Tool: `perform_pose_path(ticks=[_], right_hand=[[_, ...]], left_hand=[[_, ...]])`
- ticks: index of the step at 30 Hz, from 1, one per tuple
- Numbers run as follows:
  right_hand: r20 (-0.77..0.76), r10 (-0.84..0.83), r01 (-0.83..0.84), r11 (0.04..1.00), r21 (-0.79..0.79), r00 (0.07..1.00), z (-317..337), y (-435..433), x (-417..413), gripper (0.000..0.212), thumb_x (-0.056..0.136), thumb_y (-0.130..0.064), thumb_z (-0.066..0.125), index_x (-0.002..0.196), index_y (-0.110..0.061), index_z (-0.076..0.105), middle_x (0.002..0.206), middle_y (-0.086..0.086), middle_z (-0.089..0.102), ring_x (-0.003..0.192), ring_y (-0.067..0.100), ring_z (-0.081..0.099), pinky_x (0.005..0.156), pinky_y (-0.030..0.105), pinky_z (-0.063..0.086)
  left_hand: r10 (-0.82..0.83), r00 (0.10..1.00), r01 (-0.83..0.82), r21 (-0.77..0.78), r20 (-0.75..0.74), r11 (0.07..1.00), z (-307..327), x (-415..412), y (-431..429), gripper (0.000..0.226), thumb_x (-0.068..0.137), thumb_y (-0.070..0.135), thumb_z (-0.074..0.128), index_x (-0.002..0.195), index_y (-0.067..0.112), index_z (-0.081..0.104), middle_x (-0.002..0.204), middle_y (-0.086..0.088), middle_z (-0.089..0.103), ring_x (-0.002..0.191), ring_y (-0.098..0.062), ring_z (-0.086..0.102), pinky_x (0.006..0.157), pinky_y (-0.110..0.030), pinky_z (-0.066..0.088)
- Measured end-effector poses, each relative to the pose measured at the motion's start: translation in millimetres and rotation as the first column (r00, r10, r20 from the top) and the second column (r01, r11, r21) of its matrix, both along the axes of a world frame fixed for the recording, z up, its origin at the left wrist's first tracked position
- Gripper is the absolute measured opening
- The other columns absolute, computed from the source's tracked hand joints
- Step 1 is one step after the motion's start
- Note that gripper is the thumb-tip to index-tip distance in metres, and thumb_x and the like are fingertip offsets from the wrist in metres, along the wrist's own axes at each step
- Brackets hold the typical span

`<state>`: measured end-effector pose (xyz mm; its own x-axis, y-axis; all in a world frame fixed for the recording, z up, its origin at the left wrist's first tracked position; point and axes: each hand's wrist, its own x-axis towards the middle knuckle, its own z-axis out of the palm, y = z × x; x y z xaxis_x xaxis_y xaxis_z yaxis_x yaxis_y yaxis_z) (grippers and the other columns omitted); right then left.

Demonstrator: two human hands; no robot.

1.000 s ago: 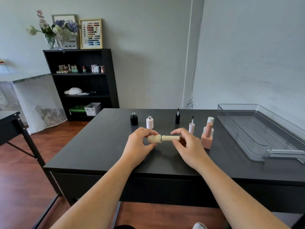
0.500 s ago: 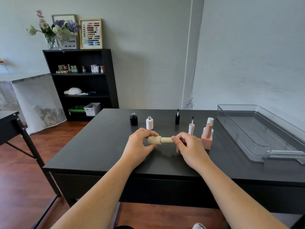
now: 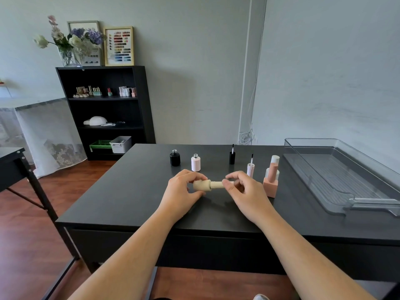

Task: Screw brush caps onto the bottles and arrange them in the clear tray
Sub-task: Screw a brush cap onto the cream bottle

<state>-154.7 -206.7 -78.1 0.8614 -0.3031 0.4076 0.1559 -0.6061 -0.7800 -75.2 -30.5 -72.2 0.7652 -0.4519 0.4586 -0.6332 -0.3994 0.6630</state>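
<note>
My left hand holds a beige bottle lying sideways above the black table. Its ribbed beige brush cap is joined to the bottle's neck, and my right hand pinches the cap's far end. Behind stand an uncapped black bottle and an uncapped pale pink bottle. A black brush cap and a pale pink brush cap stand bristles up. A capped peach bottle stands right of my right hand. The clear tray lies at the right with nothing in it.
A black shelf unit with small bottles stands against the back wall at the left. A second dark table juts in at the left edge. Wooden floor lies between them.
My right hand has slid along the cap towards the bottle and turned, so less of the cap shows. The bottle stays in my left hand at the same spot.
</note>
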Motion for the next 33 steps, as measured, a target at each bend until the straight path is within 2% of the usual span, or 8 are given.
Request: perform_pose_path(ticks=[4, 9, 12, 14, 19, 21, 24, 33], right_hand=[[0.016, 0.040, -0.039, 0.998, -0.054, 0.999, -1.4, -1.5, -1.4, 0.004, 0.089, -0.024, 0.060, 0.089, -0.028, 0.060, 0.069, -0.005, 0.059, 0.057, 0.002, 0.048, 0.057, 0.012, 0.040], [-0.027, -0.030, 0.028, 0.998, -0.058, 0.999, 1.7, -0.1, 0.5, 0.031, 0.094, -0.044, 0.046, 0.068, -0.028, 0.056, 0.053, -0.005, 0.057, 0.045, 0.001, 0.046, 0.049, 0.016, 0.035], [-0.003, 0.032, -0.032, 0.999, -0.042, 0.999, 1.4, 0.3, -0.8, 0.007, 0.091, -0.034, 0.056, 0.091, -0.028, 0.061, 0.066, -0.008, 0.057, 0.057, -0.001, 0.049, 0.056, 0.011, 0.040], [-0.004, 0.050, -0.050, 0.994, -0.100, 0.999, 0.8, -0.6, -1.6, 0.004, 0.091, -0.026, 0.058, 0.093, -0.027, 0.061, 0.069, -0.007, 0.058, 0.059, 0.001, 0.049, 0.057, 0.012, 0.040], [-0.067, -0.030, 0.023, 0.993, -0.113, 0.997, 2.9, 1.7, -0.8, 0.034, 0.094, -0.045, 0.044, 0.073, -0.023, 0.059, 0.056, -0.001, 0.055, 0.050, 0.010, 0.045, 0.054, 0.027, 0.038], [-0.061, 0.000, -0.005, 0.997, -0.081, 0.998, 3.2, 2.9, -1.6, 0.028, 0.093, -0.045, 0.047, 0.082, -0.024, 0.061, 0.064, 0.004, 0.060, 0.054, 0.009, 0.048, 0.057, 0.024, 0.040], [-0.024, 0.055, -0.057, 0.990, -0.130, 0.998, 3.5, 2.9, -3.8, 0.009, 0.092, -0.030, 0.057, 0.099, -0.025, 0.061, 0.073, -0.004, 0.059, 0.063, 0.006, 0.049, 0.059, 0.013, 0.038], [0.074, -0.004, 0.021, 0.970, -0.242, 0.997, 6.6, 5.1, -5.4, 0.010, 0.094, -0.019, 0.054, 0.088, -0.014, 0.060, 0.056, -0.010, 0.044, 0.051, 0.008, 0.041, 0.052, 0.015, 0.034]], left_hand=[[0.000, 1.000, 0.000, -0.004, -0.016, 1.000, 0.2, 0.2, -0.1, 0.033, 0.072, 0.011, 0.076, 0.094, 0.034, 0.069, 0.094, 0.016, 0.061, 0.091, 0.000, 0.053, 0.072, -0.014, 0.041], [-0.003, 1.000, 0.003, 0.001, -0.004, 1.000, 0.1, 0.4, 0.2, 0.034, 0.071, 0.011, 0.076, 0.095, 0.034, 0.069, 0.095, 0.015, 0.061, 0.091, -0.001, 0.054, 0.074, -0.018, 0.044], [-0.001, 1.000, 0.001, 0.002, -0.009, 1.000, 0.2, 0.9, 0.5, 0.034, 0.072, 0.012, 0.076, 0.095, 0.035, 0.069, 0.095, 0.015, 0.061, 0.091, -0.001, 0.053, 0.075, -0.020, 0.045], [-0.002, 1.000, 0.002, 0.002, -0.011, 1.000, 0.2, 1.1, 0.2, 0.034, 0.072, 0.011, 0.076, 0.095, 0.035, 0.069, 0.095, 0.015, 0.061, 0.091, -0.001, 0.053, 0.074, -0.019, 0.045], [-0.002, 1.000, 0.002, 0.020, 0.000, 1.000, -0.5, 1.8, 0.3, 0.034, 0.072, 0.012, 0.077, 0.095, 0.035, 0.068, 0.096, 0.017, 0.061, 0.092, 0.002, 0.052, 0.074, -0.015, 0.042], [0.002, 1.000, -0.002, 0.006, -0.005, 1.000, -0.4, 1.9, 0.6, 0.036, 0.071, 0.012, 0.077, 0.093, 0.039, 0.067, 0.095, 0.018, 0.061, 0.091, 0.003, 0.052, 0.073, -0.014, 0.041], [-0.003, 1.000, 0.003, 0.002, -0.009, 1.000, -0.5, 2.2, 0.3, 0.038, 0.071, 0.013, 0.077, 0.091, 0.042, 0.065, 0.094, 0.020, 0.061, 0.091, 0.004, 0.052, 0.072, -0.014, 0.042], [-0.059, 0.997, 0.059, -0.005, -0.041, 0.998, -3.5, 2.2, -1.8, 0.038, 0.070, 0.007, 0.078, 0.094, 0.035, 0.068, 0.096, 0.017, 0.063, 0.093, -0.002, 0.059, 0.085, -0.011, 0.047]])
